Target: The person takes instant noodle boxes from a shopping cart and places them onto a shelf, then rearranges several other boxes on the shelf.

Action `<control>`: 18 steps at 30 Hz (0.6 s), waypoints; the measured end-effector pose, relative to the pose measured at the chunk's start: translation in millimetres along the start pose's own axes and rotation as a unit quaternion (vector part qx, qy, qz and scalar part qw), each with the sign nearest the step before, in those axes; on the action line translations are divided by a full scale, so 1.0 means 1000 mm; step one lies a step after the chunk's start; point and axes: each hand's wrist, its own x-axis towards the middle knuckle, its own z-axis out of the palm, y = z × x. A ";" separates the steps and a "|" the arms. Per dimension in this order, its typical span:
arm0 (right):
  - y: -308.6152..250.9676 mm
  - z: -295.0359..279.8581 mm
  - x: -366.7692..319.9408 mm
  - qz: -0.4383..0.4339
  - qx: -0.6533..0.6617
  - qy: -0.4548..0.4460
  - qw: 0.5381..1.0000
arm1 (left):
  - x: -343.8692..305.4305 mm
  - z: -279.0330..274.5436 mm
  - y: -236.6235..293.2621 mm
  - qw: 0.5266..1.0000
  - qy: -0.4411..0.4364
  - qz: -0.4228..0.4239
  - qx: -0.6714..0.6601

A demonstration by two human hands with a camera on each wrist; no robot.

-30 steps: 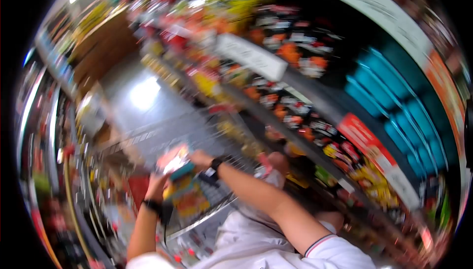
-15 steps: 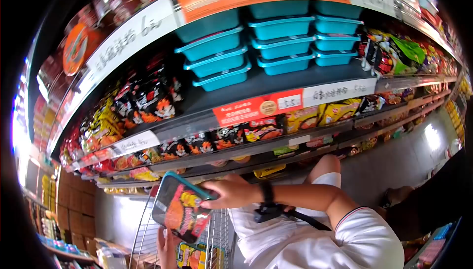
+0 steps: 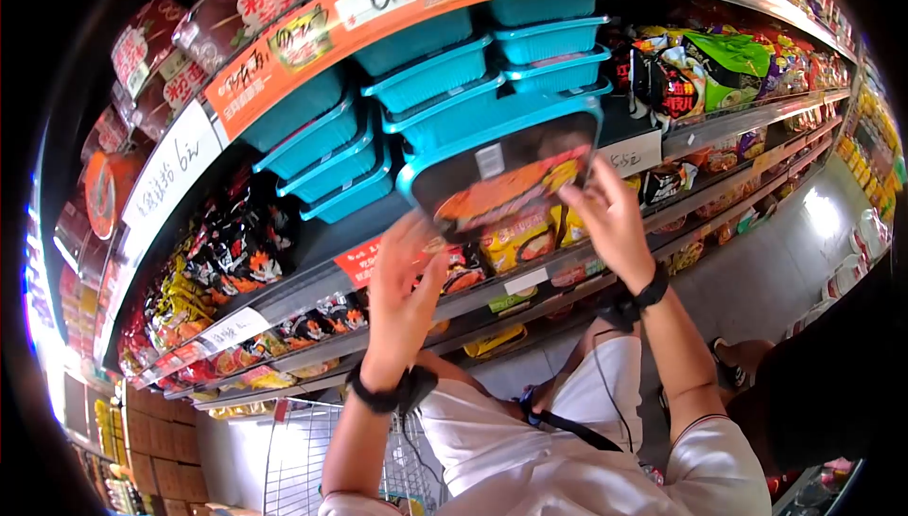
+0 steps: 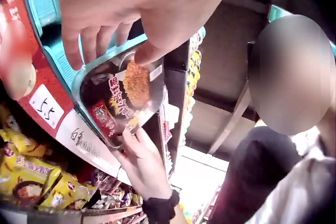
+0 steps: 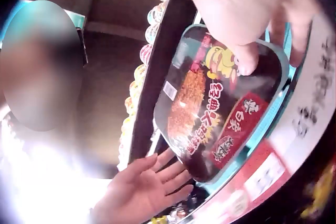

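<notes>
A teal tray with a dark printed lid (image 3: 501, 180) is tilted in front of the shelf's stacked teal trays (image 3: 435, 81). My right hand (image 3: 615, 227) grips its right side, thumb on the lid and fingers behind, as the right wrist view shows with the hand (image 5: 247, 14) over the lid (image 5: 220, 103). At the opposite side is my left hand (image 3: 397, 289), fingers extended; its palm (image 5: 147, 187) faces up beside the tray in the right wrist view. In the left wrist view the left hand (image 4: 142, 8) hangs over the lid (image 4: 121, 92); whether it touches is unclear.
Noodle packets (image 3: 236, 242) fill the shelves at left, with more packets (image 3: 700, 71) at right. The shelf edge carries an orange price strip (image 3: 378, 0). A wire cart (image 3: 303, 450) stands at lower left. A person in dark clothing (image 3: 823, 374) is close on the right.
The view has turned from the aisle to the shelf. My right hand has carried the tray from above the cart up to the teal stacks, and my left hand has risen beside it.
</notes>
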 end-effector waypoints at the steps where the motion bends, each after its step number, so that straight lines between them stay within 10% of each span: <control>1: 0.006 -0.013 0.010 -0.026 -0.021 0.033 0.999 | 0.020 0.012 -0.004 1.000 -0.009 0.014 -0.024; 18: 0.079 -0.130 0.063 -0.046 -0.302 0.177 0.935 | 0.149 0.123 -0.054 1.000 -0.016 0.005 -0.022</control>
